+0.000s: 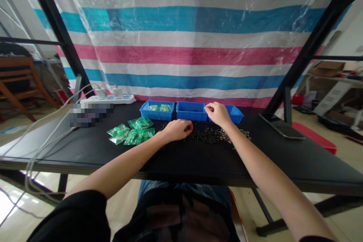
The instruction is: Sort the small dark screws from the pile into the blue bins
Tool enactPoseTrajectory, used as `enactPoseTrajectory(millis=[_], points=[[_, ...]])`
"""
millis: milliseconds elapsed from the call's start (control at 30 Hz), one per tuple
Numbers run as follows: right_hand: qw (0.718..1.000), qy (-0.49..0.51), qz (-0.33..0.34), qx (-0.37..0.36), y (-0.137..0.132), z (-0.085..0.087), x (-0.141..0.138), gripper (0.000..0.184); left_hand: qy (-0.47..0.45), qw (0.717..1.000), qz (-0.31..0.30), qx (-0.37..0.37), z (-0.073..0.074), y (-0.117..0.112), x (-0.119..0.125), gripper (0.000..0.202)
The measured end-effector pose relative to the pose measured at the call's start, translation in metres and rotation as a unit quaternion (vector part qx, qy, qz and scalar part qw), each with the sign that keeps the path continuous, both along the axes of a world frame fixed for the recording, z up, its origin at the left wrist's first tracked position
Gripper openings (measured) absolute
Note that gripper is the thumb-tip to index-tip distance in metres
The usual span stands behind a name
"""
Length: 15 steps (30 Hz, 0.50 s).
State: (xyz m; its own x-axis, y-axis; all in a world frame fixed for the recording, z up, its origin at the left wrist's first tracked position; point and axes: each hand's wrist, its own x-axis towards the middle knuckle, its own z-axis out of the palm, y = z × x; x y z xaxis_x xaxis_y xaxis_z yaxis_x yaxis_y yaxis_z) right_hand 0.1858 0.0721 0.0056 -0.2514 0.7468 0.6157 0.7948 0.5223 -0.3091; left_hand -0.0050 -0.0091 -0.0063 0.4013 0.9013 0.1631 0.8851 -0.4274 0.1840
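Observation:
My left hand (178, 129) rests low over the black table, fingers curled, at the left end of a loose pile of dark screws (208, 135). Whatever it may hold is hidden by the fingers. My right hand (217, 114) is raised at the gap between the middle blue bin (191, 115) and the right blue bin (235, 114), its fingertips pinched together. Anything in that pinch is too small to make out. Shiny silver metal pieces (227, 136) lie at the pile's right end, under my right forearm.
Green-and-clear plastic packets (136, 133) lie heaped on the left. More packets sit in the left blue bin (157, 115). Behind stand a white power strip (113, 100) with cables and a blurred-out item (90, 115). A phone (282, 126) lies right; a striped sheet (181, 56) hangs behind.

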Motion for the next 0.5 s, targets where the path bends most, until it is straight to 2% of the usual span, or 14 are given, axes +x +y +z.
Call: enactPoseTrajectory(millis=[133, 333, 500], points=[[0.999, 0.000, 0.025, 0.032, -0.010, 0.004, -0.009, 0.019, 0.005, 1.000, 0.024, 0.005, -0.003, 0.003, -0.003, 0.017], [0.988, 0.003, 0.141, 0.056, -0.031, -0.002, -0.035, 0.018, 0.003, 0.998, 0.031, 0.045, -0.007, 0.006, -0.008, 0.020], [0.986, 0.001, 0.155, 0.066, -0.042, -0.008, -0.049, 0.032, -0.008, 0.999, 0.025, 0.023, -0.006, 0.006, -0.008, 0.016]])
